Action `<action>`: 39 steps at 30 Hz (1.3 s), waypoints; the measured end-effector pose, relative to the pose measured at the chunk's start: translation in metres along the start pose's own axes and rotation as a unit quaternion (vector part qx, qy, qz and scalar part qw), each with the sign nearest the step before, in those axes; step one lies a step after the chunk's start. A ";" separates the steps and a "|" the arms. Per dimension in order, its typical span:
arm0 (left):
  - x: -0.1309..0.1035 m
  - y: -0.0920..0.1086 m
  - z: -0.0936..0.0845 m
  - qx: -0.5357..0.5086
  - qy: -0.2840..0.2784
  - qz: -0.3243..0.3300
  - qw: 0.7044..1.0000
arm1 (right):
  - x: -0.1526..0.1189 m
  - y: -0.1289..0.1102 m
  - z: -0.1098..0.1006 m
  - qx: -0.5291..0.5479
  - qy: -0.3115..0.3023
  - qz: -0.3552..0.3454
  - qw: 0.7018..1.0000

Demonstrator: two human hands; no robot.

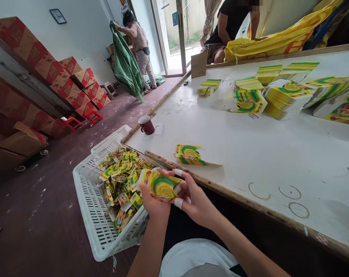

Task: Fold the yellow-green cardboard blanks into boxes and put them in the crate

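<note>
Between my two hands is a small yellow and green printed carton (163,185), held over the table's near edge beside the basket. My left hand (155,204) grips its left end, thumb on the front face. White tape wraps fingertips of my right hand (192,196), whose fingers are closed on the carton's right end. Just beyond, a short stack of flat carton blanks (188,154) lies on the white table (235,150). Left of my hands, a white plastic basket (88,207) holds many cartons (125,169) of the same print.
A maroon mug (146,125) stands at the table corner. More stacked blanks (287,96) lie farther back, with rubber bands (298,209) at right. One person (140,46) lifts a green sack (125,61); another sits behind the table. Red boxes (47,69) line the wall.
</note>
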State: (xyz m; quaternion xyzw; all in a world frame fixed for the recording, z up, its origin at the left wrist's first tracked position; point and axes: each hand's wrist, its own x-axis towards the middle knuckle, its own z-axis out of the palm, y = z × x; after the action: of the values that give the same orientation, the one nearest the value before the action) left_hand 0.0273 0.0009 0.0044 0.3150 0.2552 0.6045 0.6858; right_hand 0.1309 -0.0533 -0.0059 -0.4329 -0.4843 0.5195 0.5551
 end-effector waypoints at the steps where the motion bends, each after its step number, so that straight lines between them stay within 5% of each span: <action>1: 0.002 0.002 0.004 -0.024 0.024 0.014 0.999 | -0.003 -0.001 0.007 0.010 0.001 -0.001 1.000; 6: 0.007 0.000 -0.001 -0.001 0.117 -0.006 0.993 | -0.004 0.000 0.013 -0.081 -0.011 0.009 0.997; 16: -0.004 -0.010 -0.029 0.206 0.127 -0.021 0.970 | 0.001 0.005 -0.025 -0.113 0.050 -0.024 0.992; 19: 0.003 0.010 -0.041 0.262 0.071 -0.006 0.963 | 0.002 0.003 -0.040 -0.253 0.096 -0.126 0.954; 22: 0.006 0.037 -0.046 0.335 -0.014 0.054 0.941 | 0.001 -0.003 -0.050 -0.403 0.100 -0.217 0.883; 26: -0.003 0.047 -0.030 0.536 -0.180 -0.005 0.825 | -0.007 -0.011 -0.043 -0.464 0.001 -0.290 0.837; 28: -0.009 0.039 -0.019 0.592 -0.216 -0.056 0.774 | -0.010 -0.011 -0.036 -0.436 0.036 -0.294 0.850; 32: -0.020 0.019 -0.009 0.636 -0.177 -0.020 0.751 | -0.011 0.001 -0.028 -0.231 0.214 -0.154 0.936; 35: -0.026 0.009 -0.010 0.641 -0.195 0.025 0.742 | -0.010 0.010 -0.025 -0.011 0.146 -0.017 0.989; 39: -0.031 0.000 -0.013 0.623 -0.219 0.063 0.748 | -0.009 0.013 -0.023 0.112 0.069 0.059 0.990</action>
State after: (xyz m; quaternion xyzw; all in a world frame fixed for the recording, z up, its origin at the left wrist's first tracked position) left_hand 0.0133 -0.0285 -0.0051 0.8113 0.3979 0.2677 0.3344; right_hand 0.1513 -0.0607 -0.0235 -0.4309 -0.3573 0.5713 0.6002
